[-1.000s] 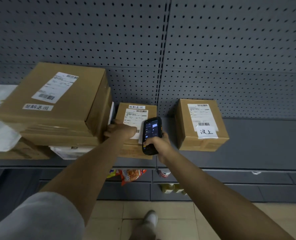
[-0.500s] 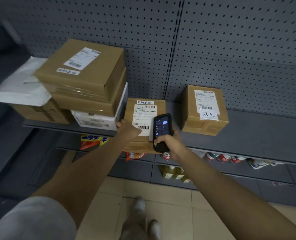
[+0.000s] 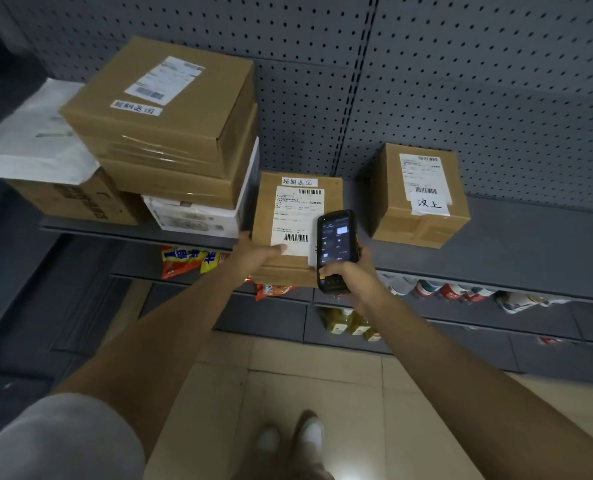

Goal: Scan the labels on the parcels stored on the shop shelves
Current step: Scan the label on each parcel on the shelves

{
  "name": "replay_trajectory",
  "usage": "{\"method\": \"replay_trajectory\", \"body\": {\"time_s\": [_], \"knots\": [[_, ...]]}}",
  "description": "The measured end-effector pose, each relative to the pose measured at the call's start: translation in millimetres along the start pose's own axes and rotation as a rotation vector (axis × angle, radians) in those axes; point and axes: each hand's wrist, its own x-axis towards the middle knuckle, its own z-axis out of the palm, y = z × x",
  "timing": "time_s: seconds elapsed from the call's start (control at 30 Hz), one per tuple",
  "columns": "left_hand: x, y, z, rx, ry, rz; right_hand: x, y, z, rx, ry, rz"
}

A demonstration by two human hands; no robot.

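Small parcel (image 3: 298, 206) at shelf (image 3: 530, 244) front edge, overhanging. Left hand (image 3: 257, 252) grips its left side, thumb on label (image 3: 296, 220). Right hand (image 3: 348, 271) wrapped round scanner (image 3: 336, 249), just over parcel's right edge.

Grey pegboard wall (image 3: 461, 81) at far side. Lower shelf: red-yellow snack bags (image 3: 184, 259) at left, row of cups (image 3: 440, 291) at right. Below, yellow bottles (image 3: 352, 323). Beige tiled floor (image 3: 322, 375) nearest; two pale shoes (image 3: 289, 436).
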Motion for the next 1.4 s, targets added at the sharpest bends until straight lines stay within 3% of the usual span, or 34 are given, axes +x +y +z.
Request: {"method": "replay_trajectory", "body": {"time_s": [0.2, 1.03, 1.4], "knots": [[8.1, -22.2, -5.0, -0.152, -0.22, -0.022, -1.3, 12.8, 2.4, -0.055, 0.027, -0.023], [21.9, -66.1, -20.4, -0.405, -0.495, -0.046, -15.4, 41.1, 6.7, -0.112, 0.115, -0.072], [-24.4, -7.2, -24.0, -0.44, -0.418, 0.179, -95.9, -16.0, 12.3, -0.017, 0.128, -0.15]]}}
